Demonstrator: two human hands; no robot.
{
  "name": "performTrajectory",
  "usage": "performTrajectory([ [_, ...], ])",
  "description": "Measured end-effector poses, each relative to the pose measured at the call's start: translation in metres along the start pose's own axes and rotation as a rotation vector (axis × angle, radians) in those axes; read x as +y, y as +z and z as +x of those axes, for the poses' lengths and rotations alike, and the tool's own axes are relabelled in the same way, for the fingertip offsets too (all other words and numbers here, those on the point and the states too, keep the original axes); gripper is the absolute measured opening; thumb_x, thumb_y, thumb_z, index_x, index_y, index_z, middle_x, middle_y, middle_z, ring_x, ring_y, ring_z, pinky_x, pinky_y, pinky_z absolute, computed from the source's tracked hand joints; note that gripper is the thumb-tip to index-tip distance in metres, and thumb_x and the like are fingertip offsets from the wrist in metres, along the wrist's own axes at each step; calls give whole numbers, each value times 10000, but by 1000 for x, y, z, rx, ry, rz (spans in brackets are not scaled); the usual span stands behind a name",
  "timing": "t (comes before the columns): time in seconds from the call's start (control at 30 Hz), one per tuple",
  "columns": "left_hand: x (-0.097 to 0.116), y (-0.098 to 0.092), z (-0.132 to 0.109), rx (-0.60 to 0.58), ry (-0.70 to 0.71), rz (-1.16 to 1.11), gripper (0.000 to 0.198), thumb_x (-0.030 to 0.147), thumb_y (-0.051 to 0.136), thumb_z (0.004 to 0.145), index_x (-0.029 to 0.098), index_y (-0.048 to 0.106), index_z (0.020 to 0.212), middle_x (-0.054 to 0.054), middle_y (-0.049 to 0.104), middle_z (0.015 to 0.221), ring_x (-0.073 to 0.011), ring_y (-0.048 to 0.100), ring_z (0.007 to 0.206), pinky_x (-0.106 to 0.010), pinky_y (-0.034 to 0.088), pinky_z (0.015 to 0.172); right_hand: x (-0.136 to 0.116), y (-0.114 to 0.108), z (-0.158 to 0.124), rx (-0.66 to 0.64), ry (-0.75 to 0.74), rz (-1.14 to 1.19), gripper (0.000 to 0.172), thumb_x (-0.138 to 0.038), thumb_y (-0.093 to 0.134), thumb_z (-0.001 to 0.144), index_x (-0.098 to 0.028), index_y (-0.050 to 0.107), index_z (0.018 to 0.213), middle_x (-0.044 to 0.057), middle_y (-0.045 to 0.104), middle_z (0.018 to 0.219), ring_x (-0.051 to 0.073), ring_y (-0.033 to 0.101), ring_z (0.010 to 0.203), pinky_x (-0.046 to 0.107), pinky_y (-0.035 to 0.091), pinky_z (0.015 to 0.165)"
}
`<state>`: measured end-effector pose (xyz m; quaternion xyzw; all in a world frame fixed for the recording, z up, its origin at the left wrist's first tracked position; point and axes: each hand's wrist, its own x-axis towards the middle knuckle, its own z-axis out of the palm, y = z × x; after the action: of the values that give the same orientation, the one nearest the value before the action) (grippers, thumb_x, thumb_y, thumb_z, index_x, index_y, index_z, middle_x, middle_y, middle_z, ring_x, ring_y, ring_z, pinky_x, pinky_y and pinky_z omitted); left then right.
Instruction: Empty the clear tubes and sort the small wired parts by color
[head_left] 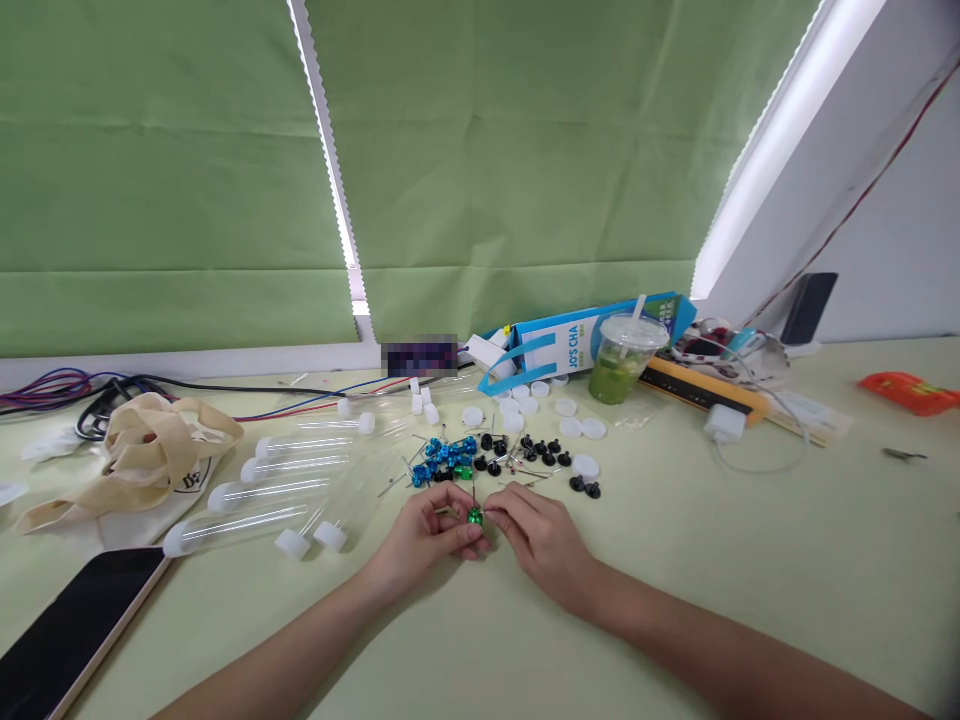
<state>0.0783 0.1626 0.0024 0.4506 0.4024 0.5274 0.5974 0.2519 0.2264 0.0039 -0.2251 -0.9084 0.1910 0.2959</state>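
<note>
My left hand [435, 530] pinches a small shiny green metallic part [475, 516] between thumb and fingers, low over the table. A thin rod stands upright from the top of this part. Close on its right side, my right hand [544, 540] has thumb and forefinger pressed together; whatever lies between those fingertips is too small to make out. Just beyond both hands is a pile of shiny blue metallic parts [442, 460] with thin metal pins sticking out. Several black plastic pieces [544, 452] with round heads are scattered to the right of the pile.
Transparent tubes [262, 495] with white caps lie to the left, beside a cloth bag [161, 450] and a phone [82, 630]. White discs [525, 400], a lidded green drink [622, 370] and a blue-white bag [562, 345] stand behind. A charger [725, 423] with cable lies right.
</note>
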Motion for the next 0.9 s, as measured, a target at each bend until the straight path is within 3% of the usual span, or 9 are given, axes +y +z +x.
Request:
performTrajectory([
  [0.23,0,0,0,53,20,21,200,242,666,750,161,500,828,9,560,750,-190,654,748,-293,511,631,3,3,3,65,47,76,123,-165,400,898,-192,512,853,29,513,789,145,504,716,261,406,657],
  [0.9,0,0,0,60,22,27,196,247,674,740,161,520,825,11,550,738,-192,650,729,-304,498,629,2,0,3,36,73,15,152,-203,362,919,-192,484,828,32,502,801,150,492,739,280,400,689],
])
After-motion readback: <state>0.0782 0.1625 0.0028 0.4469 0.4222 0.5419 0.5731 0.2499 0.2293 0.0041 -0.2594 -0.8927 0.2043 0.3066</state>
